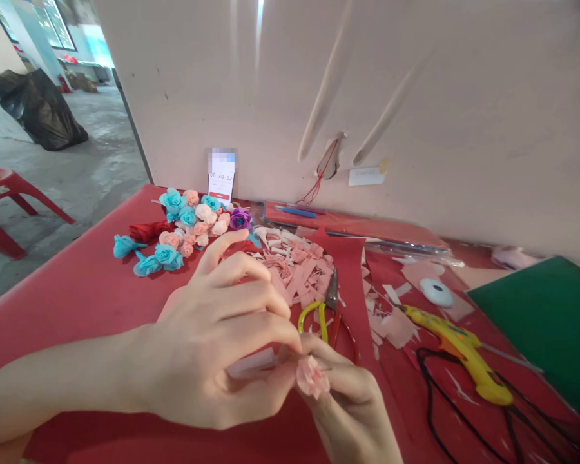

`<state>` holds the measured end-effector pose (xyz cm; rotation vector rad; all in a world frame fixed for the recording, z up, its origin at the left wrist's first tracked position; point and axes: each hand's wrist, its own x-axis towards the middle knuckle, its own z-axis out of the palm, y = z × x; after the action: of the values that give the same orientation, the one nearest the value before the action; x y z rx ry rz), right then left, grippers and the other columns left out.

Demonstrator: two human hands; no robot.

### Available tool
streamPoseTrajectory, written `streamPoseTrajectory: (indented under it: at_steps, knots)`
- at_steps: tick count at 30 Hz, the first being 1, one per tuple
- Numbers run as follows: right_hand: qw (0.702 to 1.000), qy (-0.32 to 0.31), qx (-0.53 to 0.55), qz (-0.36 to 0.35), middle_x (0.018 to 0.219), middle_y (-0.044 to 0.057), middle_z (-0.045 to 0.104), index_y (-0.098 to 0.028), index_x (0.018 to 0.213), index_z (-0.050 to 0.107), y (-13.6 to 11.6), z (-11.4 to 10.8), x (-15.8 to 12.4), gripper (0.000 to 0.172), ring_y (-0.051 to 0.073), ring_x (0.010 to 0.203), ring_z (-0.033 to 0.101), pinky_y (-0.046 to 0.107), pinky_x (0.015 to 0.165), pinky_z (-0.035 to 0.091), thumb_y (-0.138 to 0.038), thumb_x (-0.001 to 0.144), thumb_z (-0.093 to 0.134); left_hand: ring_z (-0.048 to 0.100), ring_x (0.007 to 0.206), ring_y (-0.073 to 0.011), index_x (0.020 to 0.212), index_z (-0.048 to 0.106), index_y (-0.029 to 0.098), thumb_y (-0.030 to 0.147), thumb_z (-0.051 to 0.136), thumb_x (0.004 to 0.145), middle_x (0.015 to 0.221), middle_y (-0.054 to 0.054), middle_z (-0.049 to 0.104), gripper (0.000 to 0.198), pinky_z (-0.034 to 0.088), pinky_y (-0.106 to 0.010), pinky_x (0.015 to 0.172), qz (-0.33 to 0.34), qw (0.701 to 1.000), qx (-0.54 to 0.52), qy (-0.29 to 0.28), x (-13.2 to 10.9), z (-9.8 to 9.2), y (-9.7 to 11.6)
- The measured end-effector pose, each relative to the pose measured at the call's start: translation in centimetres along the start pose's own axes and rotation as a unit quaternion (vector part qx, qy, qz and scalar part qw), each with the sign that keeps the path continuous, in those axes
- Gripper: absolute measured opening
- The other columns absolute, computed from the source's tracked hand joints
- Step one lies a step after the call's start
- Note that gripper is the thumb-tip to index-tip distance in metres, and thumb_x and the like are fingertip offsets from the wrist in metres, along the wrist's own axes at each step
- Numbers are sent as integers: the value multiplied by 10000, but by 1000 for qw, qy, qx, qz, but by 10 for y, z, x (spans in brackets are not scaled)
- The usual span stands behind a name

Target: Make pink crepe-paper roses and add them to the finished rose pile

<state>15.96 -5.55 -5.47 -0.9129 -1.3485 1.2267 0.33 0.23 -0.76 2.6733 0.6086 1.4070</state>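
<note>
My left hand (222, 341) reaches across from the left, fingers curled, its fingertips pinching a small pink paper flower (312, 377). My right hand (352, 406) comes up from below and grips the same flower from underneath with pinched fingers. A strip of pale pink paper (254, 362) trails from the flower under my left palm. Just beyond my hands lie scissors with yellow-green handles (319, 312) on a heap of pink paper scraps (299, 267).
A cluster of finished blue, pink and purple paper flowers (188, 225) lies at the back left of the red table (87, 290). A yellow glue gun (466, 351) with black cord, a white tape roll (436, 292) and a green sheet (546, 316) sit right. A phone (221, 175) leans on the wall.
</note>
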Motion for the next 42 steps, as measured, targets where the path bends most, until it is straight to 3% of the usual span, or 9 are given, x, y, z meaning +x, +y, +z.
streamPoseTrajectory:
  at_steps: [7, 15, 22, 27, 34, 38, 42]
  knots:
    - [1000, 5, -16, -22, 690, 14, 581, -272, 646, 696, -3, 0, 2, 239, 132, 658, 549, 220, 599, 466, -299, 827, 542, 501, 693, -144, 670, 603, 187, 161, 551, 724, 619, 18, 595, 79, 352, -455, 937, -12, 999, -31, -13, -1, 0, -1]
    - [998, -4, -60, -12, 744, 29, 603, -307, 804, 719, -5, -2, 3, 193, 146, 688, 576, 222, 605, 486, -245, 826, 538, 487, 678, -136, 671, 611, 191, 170, 606, 696, 608, 23, 578, 33, 384, -402, 884, -31, 998, -52, -18, 0, 1, 1]
    - [990, 39, -124, -53, 683, 10, 594, -304, 835, 720, -11, -5, 3, 234, 125, 610, 568, 194, 560, 488, -146, 791, 553, 480, 721, -119, 764, 576, 166, 152, 594, 740, 713, 14, 560, 32, 371, -332, 859, -79, 986, -109, -100, 2, 0, 2]
    - [986, 36, -137, -85, 705, -11, 614, -315, 843, 715, -15, -6, 5, 294, 98, 630, 581, 139, 572, 486, -82, 771, 551, 469, 775, -112, 771, 557, 166, 126, 633, 734, 723, 23, 538, 94, 390, -262, 793, -147, 951, -206, -181, 4, -3, -1]
    - [988, 43, -106, -100, 639, -4, 597, -283, 783, 729, -18, -4, 9, 238, 92, 561, 563, 133, 517, 480, -102, 754, 577, 477, 732, -108, 741, 578, 175, 95, 631, 733, 707, 21, 521, 96, 402, -234, 685, -187, 904, -344, -170, 0, 6, -10]
    - [995, 42, -73, -56, 608, -4, 587, -278, 731, 735, -18, -5, 11, 181, 86, 541, 541, 134, 497, 470, -156, 755, 604, 480, 709, -104, 684, 564, 169, 73, 658, 683, 714, 22, 514, 134, 403, -222, 649, -237, 870, -399, -165, -1, 12, -14]
    - [999, 1, 19, 29, 636, -7, 603, -295, 728, 736, -16, -6, 12, 124, 78, 543, 541, 141, 500, 482, -252, 761, 625, 490, 730, -107, 677, 551, 169, 42, 637, 681, 720, 22, 505, 153, 401, -224, 670, -252, 835, -450, -190, 0, 15, -19]
